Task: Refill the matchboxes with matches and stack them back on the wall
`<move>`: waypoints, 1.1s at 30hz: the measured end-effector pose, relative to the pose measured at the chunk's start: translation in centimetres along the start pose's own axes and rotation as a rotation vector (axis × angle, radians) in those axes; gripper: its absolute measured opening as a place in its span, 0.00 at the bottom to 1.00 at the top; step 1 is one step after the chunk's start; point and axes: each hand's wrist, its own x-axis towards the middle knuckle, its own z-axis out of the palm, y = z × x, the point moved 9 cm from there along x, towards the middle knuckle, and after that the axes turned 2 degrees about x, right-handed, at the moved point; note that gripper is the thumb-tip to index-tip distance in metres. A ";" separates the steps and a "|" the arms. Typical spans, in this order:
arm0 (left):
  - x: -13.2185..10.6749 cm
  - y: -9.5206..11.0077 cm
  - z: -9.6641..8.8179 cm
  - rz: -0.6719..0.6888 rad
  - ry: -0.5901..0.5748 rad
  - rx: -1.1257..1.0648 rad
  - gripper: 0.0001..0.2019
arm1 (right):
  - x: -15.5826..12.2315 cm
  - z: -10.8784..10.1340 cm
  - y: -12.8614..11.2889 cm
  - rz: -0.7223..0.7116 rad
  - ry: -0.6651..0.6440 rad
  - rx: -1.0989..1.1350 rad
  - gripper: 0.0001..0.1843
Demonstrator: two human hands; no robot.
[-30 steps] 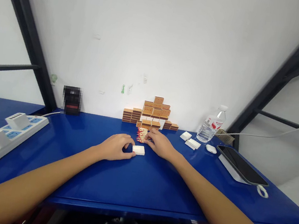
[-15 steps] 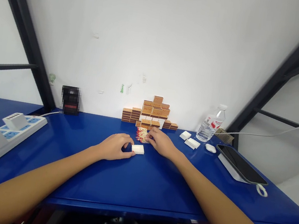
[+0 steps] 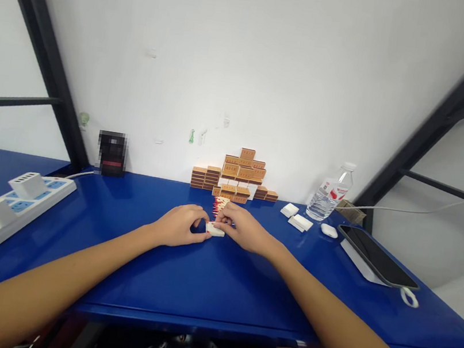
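So the little white tray is right between the two hands, sitting on the blue table. The left hand has thumb and fingertips curved around its left end, a narrow hold with a bit of a gap back toward the palm. The right hand has its fingers bunched close together over the tray's right side, fingertips at it; can't tell if there's a match pinched in there. Just beyond those fingertips is a pile of red-tipped matches, partly covered by the right hand. Behind that, a stack of matchboxes by the wall. Off to the right of the grip there are more white trays, then a water bottle and a phone. Well out left: a power strip.
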 end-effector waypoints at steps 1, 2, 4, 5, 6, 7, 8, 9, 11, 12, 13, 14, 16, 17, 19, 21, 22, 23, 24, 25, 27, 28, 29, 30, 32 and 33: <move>0.0 0.1 0.0 0.001 -0.003 -0.004 0.12 | 0.0 0.2 -0.1 0.003 -0.007 -0.004 0.05; 0.0 0.1 0.0 0.001 -0.007 -0.009 0.12 | 0.0 0.3 -0.2 0.007 -0.010 -0.005 0.05; 0.0 0.2 0.0 0.002 -0.011 -0.014 0.12 | -0.1 0.5 -0.1 0.014 -0.015 -0.002 0.04; 0.0 0.3 0.0 0.003 -0.013 -0.015 0.12 | -0.1 0.6 0.0 0.018 -0.018 0.000 0.03; 0.0 0.3 0.0 0.005 -0.014 -0.015 0.11 | -0.1 0.6 0.0 0.021 -0.021 0.001 0.03; 0.0 0.4 0.0 0.005 -0.015 -0.015 0.11 | -0.1 0.7 0.1 0.024 -0.026 0.003 0.03; 0.0 0.4 0.0 0.003 -0.016 -0.015 0.11 | -0.1 0.7 0.1 0.027 -0.030 0.002 0.03; 0.0 0.4 0.0 -0.001 -0.016 -0.016 0.11 | -0.1 0.7 0.1 0.030 -0.030 0.000 0.03; 0.1 0.3 0.0 -0.008 -0.017 -0.016 0.12 | -0.1 0.5 0.1 0.028 -0.022 -0.005 0.03; 0.1 0.3 0.0 -0.010 -0.018 -0.015 0.12 | -0.1 0.4 0.1 0.027 -0.017 -0.009 0.03; 0.1 0.2 0.0 -0.010 -0.020 -0.016 0.12 | -0.1 0.3 0.1 0.026 -0.014 -0.014 0.03; 0.0 0.2 0.0 -0.009 -0.021 -0.016 0.12 | -0.1 0.3 0.1 0.026 -0.016 -0.022 0.03; 0.0 0.2 0.0 -0.004 -0.019 -0.018 0.13 | -0.1 0.3 0.2 0.028 -0.029 -0.039 0.03; 0.0 0.2 0.0 -0.001 -0.017 -0.019 0.12 | -0.1 0.4 0.2 0.029 -0.038 -0.046 0.03; 0.0 0.2 0.0 0.002 -0.013 -0.019 0.12 | -0.1 0.5 0.2 0.031 -0.050 -0.051 0.04; 0.0 0.2 0.0 -0.001 -0.014 -0.018 0.12 | -0.1 0.5 0.1 0.033 -0.051 -0.046 0.05; 0.0 0.2 0.0 -0.002 -0.016 -0.018 0.12 | -0.1 0.5 0.0 0.034 -0.046 -0.042 0.05; 0.0 0.3 0.0 -0.003 -0.017 -0.018 0.12 | -0.1 0.4 -0.1 0.035 -0.039 -0.035 0.05; 0.0 0.3 0.0 -0.004 -0.017 -0.019 0.12 | -0.1 0.3 -0.2 0.037 -0.033 -0.027 0.05; 0.0 0.3 0.0 -0.003 -0.018 -0.021 0.12 | -0.1 0.3 -0.2 0.040 -0.029 -0.018 0.05; 0.0 0.3 0.0 -0.003 -0.018 -0.024 0.11 | 0.0 0.5 -0.3 0.042 -0.034 -0.002 0.06; 0.0 0.3 0.0 -0.005 -0.017 -0.024 0.11 | 0.0 0.6 -0.3 0.041 -0.039 0.002 0.06; 0.0 0.3 0.0 -0.007 -0.017 -0.025 0.11 | 0.0 0.7 -0.3 0.039 -0.043 0.002 0.06; 0.0 0.3 0.0 -0.008 -0.017 -0.024 0.12 | 0.0 0.7 -0.3 0.036 -0.044 -0.001 0.06; 0.0 0.3 0.0 -0.007 -0.015 -0.019 0.12 | 0.0 0.7 -0.2 0.027 -0.038 -0.014 0.06; 0.0 0.3 0.1 -0.006 -0.015 -0.018 0.12 | 0.0 0.6 -0.2 0.022 -0.036 -0.022 0.06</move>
